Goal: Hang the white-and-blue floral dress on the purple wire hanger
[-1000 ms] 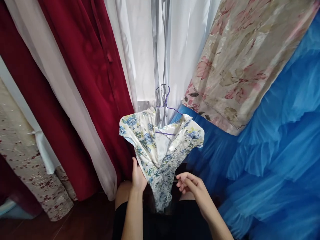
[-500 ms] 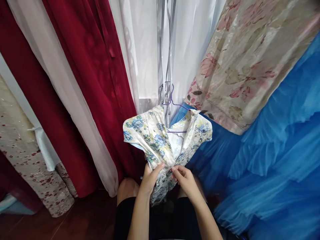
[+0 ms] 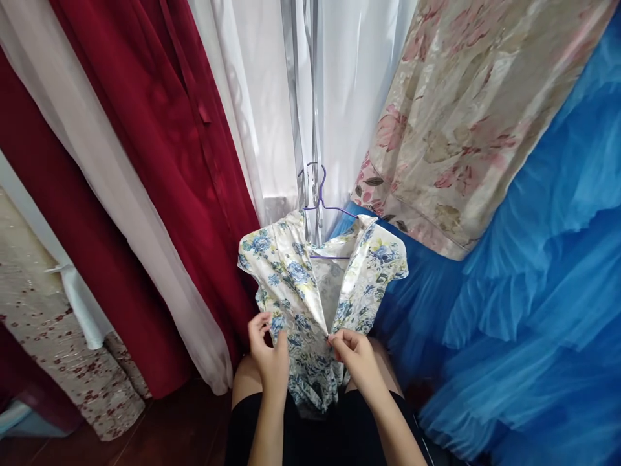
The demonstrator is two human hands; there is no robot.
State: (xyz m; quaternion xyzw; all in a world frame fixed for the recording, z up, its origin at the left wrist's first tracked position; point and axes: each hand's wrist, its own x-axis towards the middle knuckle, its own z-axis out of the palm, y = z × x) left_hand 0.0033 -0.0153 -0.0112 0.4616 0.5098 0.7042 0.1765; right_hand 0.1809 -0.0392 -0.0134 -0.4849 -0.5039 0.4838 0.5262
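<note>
Pinching one blue-flowered top [image 3: 297, 268] at the neckline's base, the right hand [image 3: 354, 355] closes its fingertips on fabric; the left hand [image 3: 270, 353] curves open by the other side, contact unclear. The top seems light, soft and slippery, best held by its front edges. It hangs centrally on one purple hanger [image 3: 334, 208], with one ruffled blue garment [image 3: 514, 362] and one pink-flowered garment [image 3: 456, 136] to the right.

2 hands [image 3: 270, 355] [image 3: 356, 355], 1 blue-flwr garmt [image 3: 301, 304]

Observed smooth, slightly glossy cloth in blue-flowered garment [image 3: 303, 310], gauzy, matt cloth in ruffled blue garment [image 3: 524, 317].
</note>
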